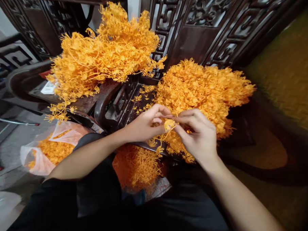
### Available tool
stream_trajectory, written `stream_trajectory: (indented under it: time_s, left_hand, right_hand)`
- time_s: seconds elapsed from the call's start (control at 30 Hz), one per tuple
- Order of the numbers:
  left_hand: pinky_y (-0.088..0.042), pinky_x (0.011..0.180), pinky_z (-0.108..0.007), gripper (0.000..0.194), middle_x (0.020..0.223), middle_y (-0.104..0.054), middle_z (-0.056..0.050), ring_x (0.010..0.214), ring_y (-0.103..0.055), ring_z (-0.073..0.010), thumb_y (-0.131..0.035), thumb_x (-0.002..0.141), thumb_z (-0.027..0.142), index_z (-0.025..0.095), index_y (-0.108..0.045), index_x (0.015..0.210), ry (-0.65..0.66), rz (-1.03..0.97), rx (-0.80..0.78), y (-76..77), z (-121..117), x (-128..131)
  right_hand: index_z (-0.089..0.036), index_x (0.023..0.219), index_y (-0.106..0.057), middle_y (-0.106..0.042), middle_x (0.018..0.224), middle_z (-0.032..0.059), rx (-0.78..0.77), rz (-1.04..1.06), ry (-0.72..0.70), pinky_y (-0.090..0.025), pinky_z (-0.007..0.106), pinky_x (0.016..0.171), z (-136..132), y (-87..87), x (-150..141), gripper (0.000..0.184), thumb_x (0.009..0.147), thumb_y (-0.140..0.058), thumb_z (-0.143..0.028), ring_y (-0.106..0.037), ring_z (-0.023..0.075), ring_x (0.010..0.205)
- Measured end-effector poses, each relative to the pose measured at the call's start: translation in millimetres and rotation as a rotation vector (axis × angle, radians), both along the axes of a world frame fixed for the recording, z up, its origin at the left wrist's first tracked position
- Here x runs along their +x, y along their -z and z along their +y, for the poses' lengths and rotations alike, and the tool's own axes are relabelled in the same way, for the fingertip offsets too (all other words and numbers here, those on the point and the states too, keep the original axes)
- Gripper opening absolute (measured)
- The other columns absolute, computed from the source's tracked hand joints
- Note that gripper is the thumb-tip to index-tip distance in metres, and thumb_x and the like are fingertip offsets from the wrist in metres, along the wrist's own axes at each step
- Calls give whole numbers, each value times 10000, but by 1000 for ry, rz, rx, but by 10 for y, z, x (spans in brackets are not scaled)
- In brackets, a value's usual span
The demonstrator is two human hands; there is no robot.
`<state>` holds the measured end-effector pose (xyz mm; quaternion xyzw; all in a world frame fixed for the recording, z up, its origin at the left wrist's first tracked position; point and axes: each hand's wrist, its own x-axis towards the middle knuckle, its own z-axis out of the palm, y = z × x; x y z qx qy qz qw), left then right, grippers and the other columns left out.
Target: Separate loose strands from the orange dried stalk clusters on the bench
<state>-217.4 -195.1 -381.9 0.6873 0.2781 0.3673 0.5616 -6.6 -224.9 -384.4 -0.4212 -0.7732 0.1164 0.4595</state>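
L. hand [153, 124]: thumb & index closed on one side of orange piece [169, 125]. R. hand [200, 134]: thumb & fingertips pinching opp. side. Piece sits btwn both sets of fingertips, approx. level w/ thumb tips, directly in front of large orange pile [196, 86] on dark wood seat [143, 103]. 2nd orange heap [108, 52]: upper L. Plastic bag [46, 165] w/ orange contents: on floor, lower L.

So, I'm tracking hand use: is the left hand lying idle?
No: the left hand and right hand meet at a small, rounded orange plastic piece.
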Motion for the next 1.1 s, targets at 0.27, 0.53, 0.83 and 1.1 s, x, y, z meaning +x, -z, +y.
stream_trajectory:
  time_s: [0.27, 0.53, 0.83, 1.1]
  left_hand:
    - [-632, 863, -344, 252, 1098, -790, -50, 990, -761, -208, -782, 903, 401, 218, -770, 1077, -72, 100, -26, -67, -145, -42]
    - [-582, 626, -272, 373, 791, -724, -2, 664, -672, -122, -932, 715, 449, 197, -723, 895, -305, 121, -54, 24, -110, -168]
    - [-598, 752, -303, 332, 1038, -753, -55, 873, -703, -155, -866, 798, 477, 194, -694, 778, -273, 121, 51, 34, -200, -120]
    - [-603, 747, -295, 202, 934, -777, -52, 813, -734, -152, -847, 842, 303, 171, -759, 966, -27, 203, -25, 48, -171, -281]
  right_hand:
    - [-312, 870, -721, -713, 1109, 59, -9, -102, 48, -550, 403, 739, -114, 40, 7, 89, 938, -667, -292, -682, 248, 904]
    - [-292, 969, -765, -736, 792, 24, -197, -129, -175, -433, 327, 581, -160, 28, 28, 198, 929, -671, -462, -643, 186, 639]
    - [-291, 832, -745, -413, 461, -43, -144, -259, 45, -200, 324, 550, -126, 13, -149, 330, 890, -691, -612, -304, 126, 422]
    - [-244, 915, -748, -631, 591, 34, -118, -605, 206, -130, 324, 599, -198, -1, -140, 210, 883, -686, -442, -412, 155, 482]
